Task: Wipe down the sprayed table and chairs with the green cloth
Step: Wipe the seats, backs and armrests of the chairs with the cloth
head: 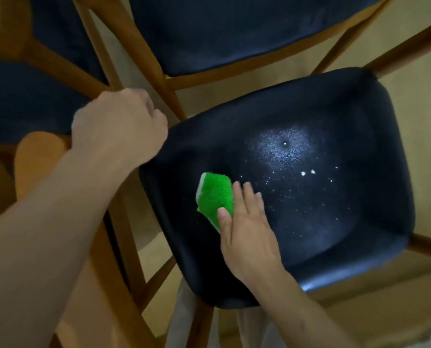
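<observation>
A dark padded chair seat fills the middle and right of the view. White spray droplets form a round patch on its far half, with scattered specks below. The folded green cloth lies on the seat's left part. My right hand presses on the cloth's right edge, thumb on top, fingers stretched flat past it onto the seat. My left hand is closed around the wooden chair frame at the seat's upper left corner.
A second dark-seated wooden chair stands just beyond, a third at the left. Wooden legs and rails cross between them. Pale floor shows at the right and below.
</observation>
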Motion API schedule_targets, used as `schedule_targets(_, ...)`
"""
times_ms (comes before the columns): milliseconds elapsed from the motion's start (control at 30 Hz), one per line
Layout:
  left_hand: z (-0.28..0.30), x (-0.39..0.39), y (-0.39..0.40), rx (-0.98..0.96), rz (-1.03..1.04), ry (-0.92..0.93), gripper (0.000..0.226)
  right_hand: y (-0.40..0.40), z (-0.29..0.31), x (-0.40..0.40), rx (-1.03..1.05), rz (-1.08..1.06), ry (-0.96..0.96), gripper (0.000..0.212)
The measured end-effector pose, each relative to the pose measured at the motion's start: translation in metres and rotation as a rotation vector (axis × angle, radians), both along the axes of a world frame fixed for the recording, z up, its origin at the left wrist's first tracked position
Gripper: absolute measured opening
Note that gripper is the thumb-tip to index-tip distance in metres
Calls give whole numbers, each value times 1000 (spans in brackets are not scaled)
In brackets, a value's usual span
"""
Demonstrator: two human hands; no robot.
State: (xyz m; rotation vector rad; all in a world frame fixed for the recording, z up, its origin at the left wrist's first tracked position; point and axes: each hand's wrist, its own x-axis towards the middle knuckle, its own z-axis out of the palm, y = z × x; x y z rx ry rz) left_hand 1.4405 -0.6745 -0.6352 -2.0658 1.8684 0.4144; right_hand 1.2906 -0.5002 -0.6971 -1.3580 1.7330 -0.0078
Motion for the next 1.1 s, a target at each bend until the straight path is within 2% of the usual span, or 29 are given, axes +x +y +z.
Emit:
schedule_targets(67,-16,-1,-7,160,20,1,36,2,-13,8,-95,-149,74,77)
schedule_targets(133,-33,-2,-7,289,-5,-16,39,5,-30,17,-212,-187,159,74)
schedule_targets(300,-66,-3,2,421,-31,-10,49,15,-72,30,-280,137,328,68)
schedule_targets(433,-80,-5,2,443,-26,-21,54,16,-87,9,-362,259,353,63)
schedule_targets(533,-83,-5,3,491,-33,-65,55,-2,-90,-27,-442,374,383,69)
schedule_targets(633,-85,-5,6,553,-39,-103,59,-41,-90,-75,-421,235,515,67)
schedule_targets(733,-89,-5,9,611,-60,-133,75,-76,-87,-118,-310,-97,566,59)
schedule_targets(800,-93,-6,11,631,-54,-148,88,-83,-86,-115,-270,-265,554,57)
schedule_targets(867,-95,-7,13,646,-14,-142,95,-76,-87,-83,-270,-295,569,58)
schedule_targets(933,-96,-8,15,666,38,-131,97,-50,-85,-41,-277,-183,524,58)
schedule_targets(1033,-97,-8,17,690,65,-142,97,14,-79,10,-335,200,402,62)
schedule_targets(1100,-98,-8,19,680,39,-153,97,48,-78,14,-381,433,302,66)
